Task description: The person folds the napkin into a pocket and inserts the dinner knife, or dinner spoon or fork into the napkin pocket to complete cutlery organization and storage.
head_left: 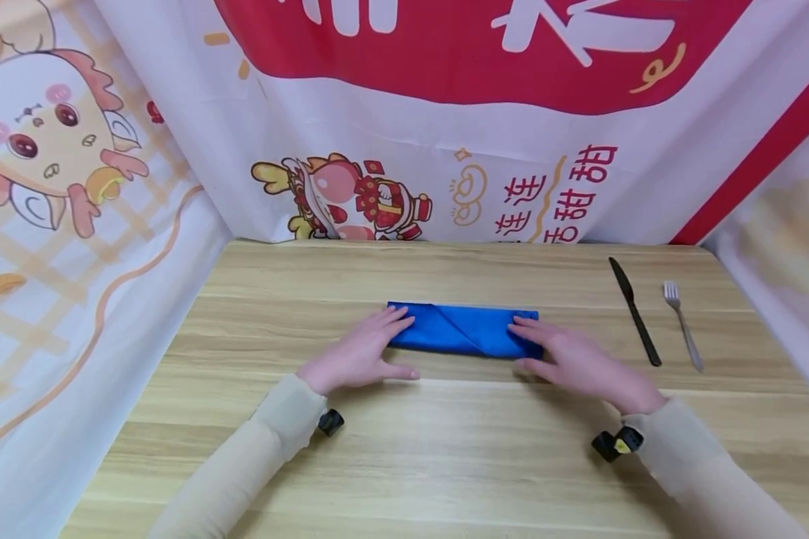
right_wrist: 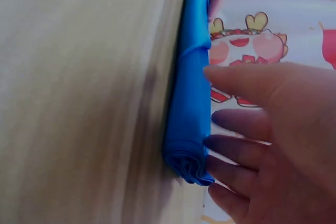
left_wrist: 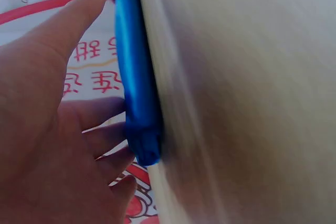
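A blue cloth, folded into a flat long strip with a diagonal fold across its top, lies on the wooden table. My left hand rests its fingertips on the cloth's left end, fingers straight and thumb spread toward me. At the other end, the fingers of my right hand touch the top, with the thumb near the front edge. The right wrist view shows the layered, rolled end of the cloth beside the extended fingers. In the left wrist view the cloth runs away from the left hand's fingers.
To the right lie a black knife and a silver fork, side by side. Printed fabric hangs behind the wooden table and along both its sides.
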A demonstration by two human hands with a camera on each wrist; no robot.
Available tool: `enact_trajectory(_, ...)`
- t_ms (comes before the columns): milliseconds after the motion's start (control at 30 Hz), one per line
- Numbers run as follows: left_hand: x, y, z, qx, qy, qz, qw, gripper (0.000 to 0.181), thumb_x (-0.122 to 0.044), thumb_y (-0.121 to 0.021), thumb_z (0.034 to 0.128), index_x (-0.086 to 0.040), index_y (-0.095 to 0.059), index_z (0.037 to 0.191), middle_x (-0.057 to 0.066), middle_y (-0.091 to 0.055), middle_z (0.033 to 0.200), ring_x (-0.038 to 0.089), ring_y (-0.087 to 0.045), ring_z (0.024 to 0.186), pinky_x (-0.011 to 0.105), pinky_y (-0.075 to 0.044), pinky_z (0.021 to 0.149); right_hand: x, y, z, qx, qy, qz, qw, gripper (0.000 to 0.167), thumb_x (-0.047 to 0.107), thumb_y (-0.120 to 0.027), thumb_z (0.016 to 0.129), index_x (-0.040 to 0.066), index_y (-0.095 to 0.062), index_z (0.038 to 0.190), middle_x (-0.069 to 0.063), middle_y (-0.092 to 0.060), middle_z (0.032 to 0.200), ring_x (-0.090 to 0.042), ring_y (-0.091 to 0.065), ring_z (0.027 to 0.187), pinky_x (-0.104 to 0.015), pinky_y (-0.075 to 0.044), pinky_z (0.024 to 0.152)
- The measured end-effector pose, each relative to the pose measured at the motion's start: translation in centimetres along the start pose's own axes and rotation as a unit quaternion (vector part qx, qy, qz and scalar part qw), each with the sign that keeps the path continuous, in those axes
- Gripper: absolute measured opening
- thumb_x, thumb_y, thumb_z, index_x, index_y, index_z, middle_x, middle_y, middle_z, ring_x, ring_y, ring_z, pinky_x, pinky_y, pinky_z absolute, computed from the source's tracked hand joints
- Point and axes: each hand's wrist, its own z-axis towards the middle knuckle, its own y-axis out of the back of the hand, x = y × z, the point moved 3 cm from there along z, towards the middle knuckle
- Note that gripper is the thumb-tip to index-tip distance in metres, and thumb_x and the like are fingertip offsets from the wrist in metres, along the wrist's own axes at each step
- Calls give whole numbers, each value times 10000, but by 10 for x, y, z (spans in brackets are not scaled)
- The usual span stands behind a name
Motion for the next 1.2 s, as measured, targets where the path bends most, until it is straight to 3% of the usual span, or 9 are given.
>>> enact_trajectory(167, 3, -5, -2, 252, -105, 170, 9995, 1053, -766, -652, 816, -183, -293, 1616, 15, -152, 1685, 259, -71, 1543, 474, -108, 1210, -3, -5, 0, 184, -137, 23, 9997, 668, 345, -687, 994, 20, -443, 1524, -210, -362, 1583, -443, -333, 1437, -621, -303, 1110)
enact_trajectory(300, -3, -8, -8, 364, -267, 327, 9984, 1152, -826, -659, 749, -202, -253, 1628, 29, -120, 1691, 283, -76, 1541, 498, -121, 1208, -9, -5, 10, 126, -307, 65, 9994, 755, 504, -651, 979, 30, -439, 1528, -213, -362, 1582, -441, -312, 1447, -621, -252, 1139)
enact_trajectory(467, -18, -16, -16, 384, -541, 859, 9941, 1216, -866, -663, 696, -189, -266, 1626, 82, -145, 1685, 335, -108, 1533, 511, -112, 1207, -17, -2, 35, -38, -446, -95, 9990, 863, 670, -569, 947, 19, -468, 1504, -212, -431, 1539, -415, -331, 1445, -597, -144, 1182)
enact_trajectory(633, -39, -29, -17, 451, -1105, 1199, 9856, 1237, -892, -622, 702, -137, -275, 1618, 92, -147, 1681, 302, -63, 1540, 498, -67, 1214, -18, 1, 64, -33, -509, -325, 9982, 936, 725, -586, 899, 9, -481, 1492, -208, -459, 1519, -394, -351, 1438, -579, -128, 1190)
enact_trajectory(933, -72, -52, -11, 747, -1815, 1038, 9750, 1261, -888, -594, 733, -132, -153, 1640, 80, -67, 1692, 260, -36, 1540, 446, -57, 1217, -6, -6, 106, 139, -323, -780, 9963, 929, 634, -719, 863, -3, -476, 1494, -201, -418, 1551, -397, -261, 1482, -596, -157, 1181)
enact_trajectory(1200, -87, -57, -7, 905, -1850, 891, 9745, 1241, -879, -596, 743, -137, -166, 1640, 78, -52, 1695, 241, -23, 1541, 395, -54, 1217, -4, -10, 122, 139, -143, -459, 9987, 923, 533, -816, 827, 2, -472, 1499, -214, -406, 1556, -412, -305, 1460, -598, -218, 1164)
